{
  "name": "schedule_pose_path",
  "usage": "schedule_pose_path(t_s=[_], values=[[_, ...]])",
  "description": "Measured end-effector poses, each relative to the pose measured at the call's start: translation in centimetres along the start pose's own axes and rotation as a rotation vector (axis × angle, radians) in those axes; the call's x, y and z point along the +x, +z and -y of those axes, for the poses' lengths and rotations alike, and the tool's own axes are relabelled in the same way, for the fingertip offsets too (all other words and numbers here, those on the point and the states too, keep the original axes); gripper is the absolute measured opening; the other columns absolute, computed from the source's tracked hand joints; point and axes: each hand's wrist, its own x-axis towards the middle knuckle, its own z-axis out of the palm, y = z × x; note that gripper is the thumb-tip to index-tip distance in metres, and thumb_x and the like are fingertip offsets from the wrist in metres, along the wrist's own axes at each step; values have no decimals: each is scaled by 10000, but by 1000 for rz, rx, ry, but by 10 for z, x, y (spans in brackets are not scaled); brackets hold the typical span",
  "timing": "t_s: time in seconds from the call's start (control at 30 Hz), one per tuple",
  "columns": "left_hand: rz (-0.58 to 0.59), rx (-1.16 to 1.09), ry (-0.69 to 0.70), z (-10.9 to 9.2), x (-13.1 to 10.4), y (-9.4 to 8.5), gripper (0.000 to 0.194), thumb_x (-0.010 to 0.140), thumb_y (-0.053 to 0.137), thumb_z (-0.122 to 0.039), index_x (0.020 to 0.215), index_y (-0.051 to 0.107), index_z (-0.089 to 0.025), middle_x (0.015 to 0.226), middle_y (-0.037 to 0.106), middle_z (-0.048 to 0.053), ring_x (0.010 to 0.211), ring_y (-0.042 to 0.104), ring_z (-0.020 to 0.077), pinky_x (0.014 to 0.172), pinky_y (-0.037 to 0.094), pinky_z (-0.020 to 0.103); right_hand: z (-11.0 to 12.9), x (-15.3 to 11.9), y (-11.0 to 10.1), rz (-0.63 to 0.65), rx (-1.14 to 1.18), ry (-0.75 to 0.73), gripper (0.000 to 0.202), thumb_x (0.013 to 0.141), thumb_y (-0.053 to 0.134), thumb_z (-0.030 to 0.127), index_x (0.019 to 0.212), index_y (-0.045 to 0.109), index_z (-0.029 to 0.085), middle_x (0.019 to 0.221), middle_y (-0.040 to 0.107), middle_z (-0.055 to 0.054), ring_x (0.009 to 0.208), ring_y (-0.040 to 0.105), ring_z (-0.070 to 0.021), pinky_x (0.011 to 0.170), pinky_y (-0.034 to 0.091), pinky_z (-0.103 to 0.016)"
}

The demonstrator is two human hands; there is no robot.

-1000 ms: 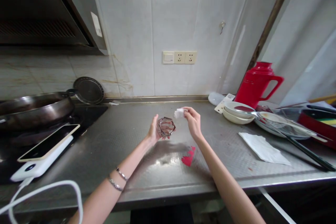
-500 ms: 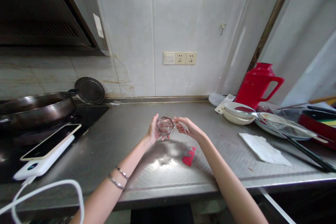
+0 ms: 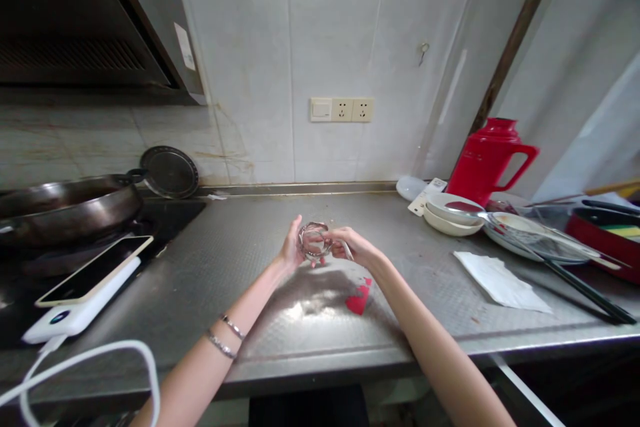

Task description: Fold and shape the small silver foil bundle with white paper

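Observation:
My left hand (image 3: pixel 293 247) is wrapped round a small clear faceted glass cup (image 3: pixel 315 255), whose open top tilts toward me. The cup is up over the steel counter (image 3: pixel 240 233). From the right, my right hand (image 3: pixel 356 245) reaches to the cup with its index finger at or inside the mouth. Its other fingers are curled round a thin white piece (image 3: pixel 348 251), perhaps tissue, mostly hidden by the fingers. Below the hands, torn red scraps (image 3: pixel 357 300) lie on the counter.
At left, a phone (image 3: pixel 95 270) rests on a white power bank (image 3: pixel 83 307) with a cable, near a pan (image 3: pixel 70 207). On the right are a white napkin (image 3: pixel 500 280), stacked bowls (image 3: pixel 453 221), a red thermos (image 3: pixel 483 163) and a black-handled utensil (image 3: pixel 585 290).
My right hand has shifted slightly left, and its index finger has gone from beside the cup's rim to its mouth. The left hand still holds the cup in nearly the same place.

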Motion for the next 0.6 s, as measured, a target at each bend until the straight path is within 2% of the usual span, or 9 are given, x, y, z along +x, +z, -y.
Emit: schedule_pose_path(t_s=[0.07, 0.2, 0.27, 0.33, 0.4, 0.47, 0.53, 0.6], values=[[-37, 17, -17, 1, 2, -2, 737, 833, 239, -701, 1219, 517, -139, 918, 697, 128, 519, 662, 252, 322, 395, 266, -1, 0, 3, -66, -84, -85, 255, 660, 698, 357, 581, 582, 144, 434, 382, 77, 413, 260, -47, 433, 162, -227], [-155, 168, -31, 3, 11, -9, 751, 838, 236, -690, 1240, 517, -121, 1085, 660, 180, 598, 675, 244, 374, 461, 293, 1, 1, 6, -280, -317, -217, 297, 661, 661, 406, 546, 588, 142, 461, 446, 43, 430, 348, -70, 433, 197, -232], [-275, 317, 69, 3, 16, -14, 719, 843, 290, -664, 1277, 489, -127, 1190, 613, 187, 686, 676, 233, 419, 487, 282, 2, 1, 5, -395, -423, -244, 314, 650, 653, 427, 530, 583, 147, 454, 416, 51, 432, 333, -70, 432, 191, -231], [-361, 514, 238, -1, 18, -18, 658, 855, 357, -602, 1328, 443, -152, 1287, 551, 173, 840, 664, 243, 484, 504, 260, 4, 2, 4, -496, -496, -241, 330, 642, 645, 454, 527, 583, 150, 437, 369, 62, 425, 298, -69, 427, 179, -233], [-341, 741, 403, -6, 17, -22, 605, 869, 401, -514, 1368, 402, -172, 1358, 488, 163, 989, 621, 261, 592, 527, 274, 4, 2, 4, -566, -537, -230, 347, 643, 630, 483, 548, 599, 151, 429, 342, 66, 425, 287, -75, 428, 186, -235], [-242, 957, 509, -9, 13, -25, 606, 858, 452, -420, 1405, 351, -178, 1417, 417, 164, 1088, 568, 273, 749, 532, 337, 3, 3, 4, -626, -590, -259, 363, 647, 620, 498, 549, 601, 149, 437, 332, 62, 448, 300, -82, 442, 205, -233], [-143, 1121, 547, -8, 9, -26, 736, 792, 550, -328, 1450, 256, -177, 1474, 322, 173, 1169, 509, 291, 892, 487, 405, 1, 3, 5, -689, -651, -303, 369, 649, 615, 496, 530, 585, 148, 456, 325, 56, 480, 320, -88, 460, 224, -227], [-100, 1212, 530, -1, 7, -25, 943, 691, 650, -255, 1481, 140, -177, 1507, 233, 184, 1231, 452, 313, 985, 421, 451, 0, 3, 7, -739, -707, -336, 367, 653, 607, 486, 516, 576, 146, 475, 332, 47, 508, 342, -94, 474, 238, -223]])
